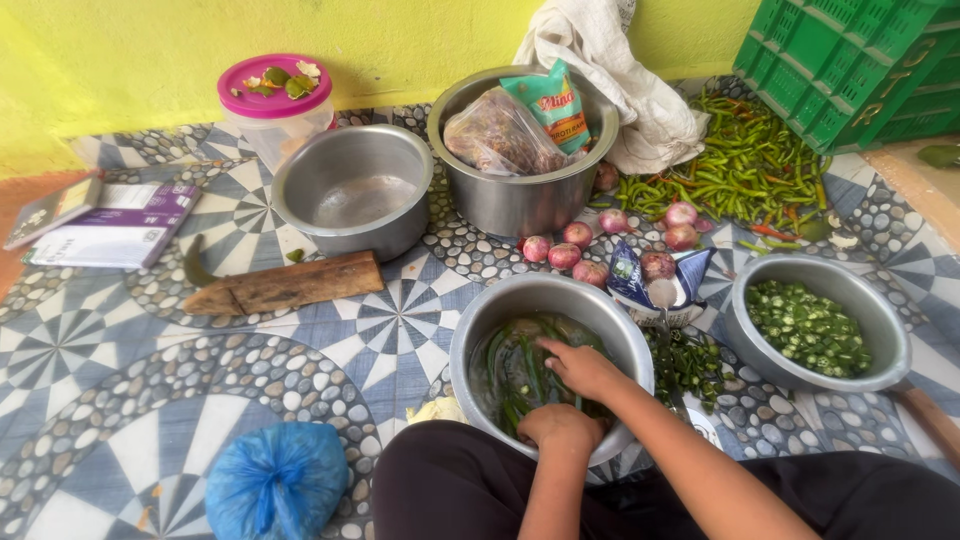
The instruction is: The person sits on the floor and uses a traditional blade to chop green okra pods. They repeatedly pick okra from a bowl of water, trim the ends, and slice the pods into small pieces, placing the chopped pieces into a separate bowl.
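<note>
Both hands were down in the steel bowl (470, 345) of water that stood on the floor close against the person's knees, probably so the washing could be done seated. The right hand (583, 368) lay flat over the water, fingers extended and slightly spread, tips touching the long green chillies (522, 372) soaking just beyond them. The left hand (560, 425) was curled at the near rim; whether it pinched anything I could not tell. To the right of the fingers sat a bowl of chopped green pieces (810, 325), kept apart from the unwashed heap of chillies (745, 165) farther off. Red onions (565, 255) lay beyond the fingertips. The surface was a patterned blue-and-white tile floor (110, 360) against a yellow wall (150, 50), with a green crate (850, 65) in the corner.
</note>
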